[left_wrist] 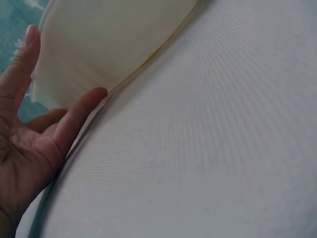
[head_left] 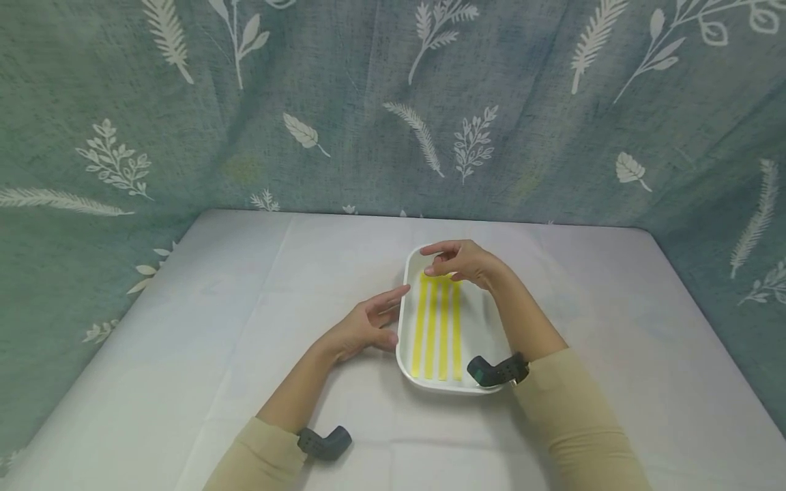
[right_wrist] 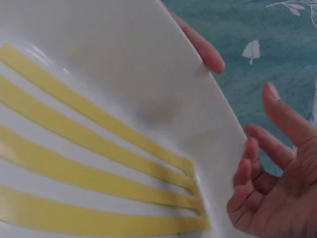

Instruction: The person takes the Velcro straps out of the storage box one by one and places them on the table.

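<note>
A white oblong tray (head_left: 485, 314) with rounded corners lies lengthwise on the table. On its floor lie several parallel yellow strips (head_left: 430, 327), joined at their far end by a yellow cross band (right_wrist: 200, 208). My left hand (head_left: 362, 327) is at the tray's left side, its fingers spread along the outer wall and the fingertips (left_wrist: 99, 94) at the wall. Over the tray's far end hovers my right hand (head_left: 467, 262), just beyond the strips' joined end. Its index finger reaches left, the other fingers bend loosely, and nothing shows between them.
A white cloth (head_left: 295, 273) covers the table under the tray. Behind it hangs a blue-green curtain (head_left: 356, 123) with white leaf prints. Dark wrist devices (head_left: 324, 443) sit at both sleeve cuffs, the right one overlapping the tray's near right corner.
</note>
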### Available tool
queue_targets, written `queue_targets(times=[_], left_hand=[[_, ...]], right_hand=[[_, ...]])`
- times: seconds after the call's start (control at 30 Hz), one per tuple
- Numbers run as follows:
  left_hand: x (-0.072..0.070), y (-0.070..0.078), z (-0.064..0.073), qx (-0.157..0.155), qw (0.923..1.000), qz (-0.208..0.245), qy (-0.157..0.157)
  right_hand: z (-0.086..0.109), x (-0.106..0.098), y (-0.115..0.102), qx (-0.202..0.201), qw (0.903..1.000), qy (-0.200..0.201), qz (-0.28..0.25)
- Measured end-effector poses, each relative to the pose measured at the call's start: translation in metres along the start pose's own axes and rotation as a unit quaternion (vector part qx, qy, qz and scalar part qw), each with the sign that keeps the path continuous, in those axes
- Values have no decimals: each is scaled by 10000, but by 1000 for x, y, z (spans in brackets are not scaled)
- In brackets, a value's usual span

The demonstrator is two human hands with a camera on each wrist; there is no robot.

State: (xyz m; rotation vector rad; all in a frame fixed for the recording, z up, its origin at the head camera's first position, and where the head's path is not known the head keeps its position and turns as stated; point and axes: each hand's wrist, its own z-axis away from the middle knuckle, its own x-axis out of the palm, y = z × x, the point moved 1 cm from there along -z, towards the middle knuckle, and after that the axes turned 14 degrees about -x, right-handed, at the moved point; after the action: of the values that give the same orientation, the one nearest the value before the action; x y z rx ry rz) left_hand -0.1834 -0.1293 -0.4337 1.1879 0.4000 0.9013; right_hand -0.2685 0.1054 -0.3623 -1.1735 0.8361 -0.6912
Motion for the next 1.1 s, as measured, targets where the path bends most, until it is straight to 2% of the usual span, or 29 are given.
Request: queue_targets(times=[0.2,0.37,0.6,0.83,1.0,1.1], left_hand=[[0,1,-2,75,10000,-35,39],[-1,1,-2,74,10000,-30,5],[-1,2,-2,70,9999,-113,23],[-1,-3,-1,103,9999,-100,-31],[0,-4,0,128,9999,-81,-30],[-1,-4,-2,171,9998,-79,-50]], right_hand=[[-4,3,16,-97,9982,401,445],[-5,9,20,-296,9945,614,791],[-9,12,23,-221,9880,729,1341],[-13,17,31,-38,9852,671,1576],[-12,21,32,-93,9811,565,1850],[-13,23,34,-202,9755,550,2121]])
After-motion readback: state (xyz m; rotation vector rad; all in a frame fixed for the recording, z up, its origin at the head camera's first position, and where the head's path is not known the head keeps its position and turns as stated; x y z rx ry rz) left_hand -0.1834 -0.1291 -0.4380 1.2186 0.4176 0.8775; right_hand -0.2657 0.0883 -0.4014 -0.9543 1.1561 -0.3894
